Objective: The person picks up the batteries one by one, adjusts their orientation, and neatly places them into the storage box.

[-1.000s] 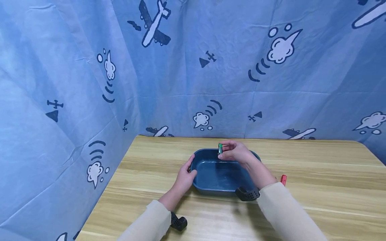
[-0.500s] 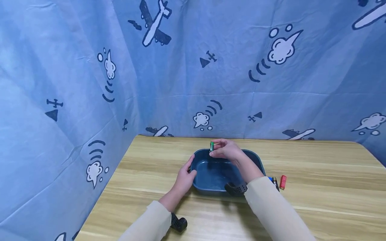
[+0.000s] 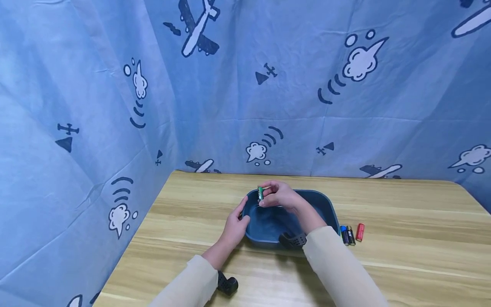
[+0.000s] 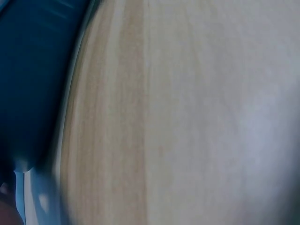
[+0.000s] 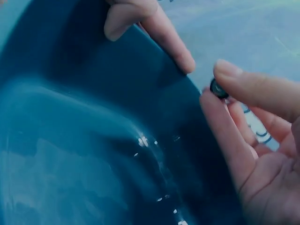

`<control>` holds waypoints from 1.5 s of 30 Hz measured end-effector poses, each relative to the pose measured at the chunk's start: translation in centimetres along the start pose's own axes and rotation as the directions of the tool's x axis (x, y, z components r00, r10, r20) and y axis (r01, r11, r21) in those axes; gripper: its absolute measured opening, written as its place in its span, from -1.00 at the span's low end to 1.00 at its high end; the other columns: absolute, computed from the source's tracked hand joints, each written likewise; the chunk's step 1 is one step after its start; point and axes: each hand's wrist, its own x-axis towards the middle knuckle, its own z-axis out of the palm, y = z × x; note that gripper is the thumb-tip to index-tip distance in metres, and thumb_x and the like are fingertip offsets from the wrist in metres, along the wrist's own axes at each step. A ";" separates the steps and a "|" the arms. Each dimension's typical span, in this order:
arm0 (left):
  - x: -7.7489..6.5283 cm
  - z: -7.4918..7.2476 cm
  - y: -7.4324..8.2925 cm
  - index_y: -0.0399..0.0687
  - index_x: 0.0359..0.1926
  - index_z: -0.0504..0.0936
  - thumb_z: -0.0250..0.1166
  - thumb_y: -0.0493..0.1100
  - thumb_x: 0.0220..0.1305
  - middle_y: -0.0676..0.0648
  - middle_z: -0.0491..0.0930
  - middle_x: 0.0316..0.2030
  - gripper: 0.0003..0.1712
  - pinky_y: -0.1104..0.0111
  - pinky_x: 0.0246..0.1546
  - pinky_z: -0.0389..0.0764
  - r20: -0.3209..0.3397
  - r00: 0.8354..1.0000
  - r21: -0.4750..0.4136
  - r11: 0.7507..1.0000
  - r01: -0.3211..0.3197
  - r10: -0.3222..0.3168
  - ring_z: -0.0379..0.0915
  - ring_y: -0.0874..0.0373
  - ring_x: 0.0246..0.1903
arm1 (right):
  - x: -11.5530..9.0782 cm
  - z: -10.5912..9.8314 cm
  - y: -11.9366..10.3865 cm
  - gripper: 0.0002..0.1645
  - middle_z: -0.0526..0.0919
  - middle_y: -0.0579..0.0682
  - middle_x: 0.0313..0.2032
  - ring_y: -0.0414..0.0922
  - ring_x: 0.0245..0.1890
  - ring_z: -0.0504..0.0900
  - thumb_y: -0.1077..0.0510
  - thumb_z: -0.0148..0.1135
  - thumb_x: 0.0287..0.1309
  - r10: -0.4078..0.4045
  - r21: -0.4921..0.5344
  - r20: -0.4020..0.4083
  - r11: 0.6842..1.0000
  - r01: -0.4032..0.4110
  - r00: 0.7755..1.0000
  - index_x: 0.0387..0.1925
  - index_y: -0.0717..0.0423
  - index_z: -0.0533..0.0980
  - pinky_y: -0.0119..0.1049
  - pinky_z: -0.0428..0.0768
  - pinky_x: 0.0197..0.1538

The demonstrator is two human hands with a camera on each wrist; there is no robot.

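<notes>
A: Step in hand?

B: Judged as positioning. The right hand (image 3: pixel 281 197) holds a green battery (image 3: pixel 260 194) at the far left corner of the dark blue basin (image 3: pixel 324 207); the left hand (image 3: pixel 235 222) steadies the basin's left end.

A: Grip states?

B: Right grip: narrow, a thumb-and-finger pinch on the battery, which stands near upright in the head view. Left grip: closed over the rim, thumb on the inner side, other fingers outside.

A: Does the battery touch the rim?

B: Cannot tell (the right wrist view puts one end close by the rim, but depth reads poorly).

A: Next move calls for?

B: My judgement: a steady pinch, and clearance from the left forefinger, which lies along the rim near the battery.

A: Arm pose?

B: Right forearm slants across the basin's right part from the near side, hand reaching left. Left forearm runs forward outside the near left corner.

A: Other items?

B: On the worktop (image 3: pixel 414 221), right of the basin: a blue-topped battery (image 3: pixel 344 236), a black battery (image 3: pixel 350 236) beside it, then a red battery (image 3: pixel 360 232).
</notes>
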 end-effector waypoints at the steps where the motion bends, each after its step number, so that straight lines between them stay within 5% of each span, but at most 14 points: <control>1: 0.0 0.0 0.0 -0.11 0.37 0.19 -0.05 -0.43 0.16 -0.18 0.12 0.35 -0.30 0.11 0.21 0.22 -0.004 1.000 -0.003 1.000 -0.007 0.007 0.05 -0.06 0.30 | 0.0 0.0 0.1 -0.30 0.43 0.10 -0.29 -0.13 -0.38 0.57 0.47 0.30 -0.13 -0.011 -0.004 0.024 1.000 0.011 1.000 0.14 0.38 0.32 -0.23 0.64 -0.19; 9: -0.1 0.2 -0.2 -0.02 0.37 0.20 -0.04 -0.40 0.14 -0.13 0.15 0.34 -0.28 0.16 0.20 0.27 -0.028 0.999 -0.023 0.999 -0.022 0.021 0.07 -0.01 0.29 | 0.4 -0.2 1.0 -0.36 0.51 0.09 -0.34 -0.09 -0.37 0.61 0.38 0.32 -0.10 -0.027 -0.081 0.215 0.996 0.045 0.976 0.09 0.34 0.33 -0.13 0.63 -0.15; 16: -0.6 0.0 0.9 -0.16 0.36 0.19 -0.05 -0.45 0.14 -0.15 0.13 0.34 -0.31 0.14 0.17 0.28 -0.017 1.000 -0.049 0.999 -0.017 0.016 0.05 -0.05 0.30 | 0.6 0.1 1.3 -0.41 0.53 0.06 -0.43 -0.06 -0.41 0.63 0.32 0.35 -0.11 0.073 -0.224 0.250 0.974 -0.016 0.966 0.02 0.31 0.36 -0.14 0.64 -0.19; 19: -1.3 0.0 2.4 -0.27 0.34 0.19 -0.07 -0.49 0.14 -0.21 0.13 0.34 -0.33 0.15 0.16 0.31 -0.013 1.000 -0.066 0.997 -0.028 0.027 0.06 -0.08 0.29 | 0.8 0.5 1.5 -0.42 0.54 0.05 -0.45 -0.06 -0.45 0.63 0.33 0.35 -0.12 0.094 -0.254 0.243 0.967 -0.030 0.965 0.00 0.31 0.37 -0.15 0.65 -0.22; 26: -0.3 0.5 0.1 -0.13 0.35 0.21 -0.07 -0.46 0.15 -0.11 0.13 0.35 -0.31 0.21 0.16 0.29 -0.035 0.999 -0.108 0.993 -0.041 0.037 0.07 -0.01 0.29 | 1.2 1.0 3.0 -0.48 0.58 0.07 -0.50 -0.10 -0.54 0.61 0.37 0.34 -0.15 0.140 -0.290 0.171 0.953 -0.086 0.975 -0.09 0.31 0.35 -0.15 0.66 -0.35; 36: -1.9 0.2 3.4 -0.33 0.33 0.18 -0.08 -0.48 0.11 -0.22 0.12 0.34 -0.32 0.16 0.17 0.27 -0.033 0.999 -0.088 0.996 -0.034 0.031 0.06 -0.08 0.29 | 1.4 1.2 3.7 -0.49 0.60 0.03 -0.56 -0.14 -0.63 0.58 0.29 0.38 -0.14 0.180 -0.343 0.087 0.929 -0.140 0.980 -0.08 0.24 0.42 -0.23 0.65 -0.45; 45: -0.8 0.4 0.9 -0.25 0.33 0.21 -0.07 -0.48 0.11 -0.16 0.15 0.33 -0.31 0.15 0.20 0.22 -0.044 0.998 -0.100 0.993 -0.058 0.054 0.02 -0.05 0.31 | 1.3 1.5 3.8 -0.51 0.63 0.04 -0.55 -0.13 -0.61 0.60 0.27 0.40 -0.14 0.207 -0.376 0.039 0.910 -0.178 0.978 -0.10 0.21 0.45 -0.26 0.63 -0.46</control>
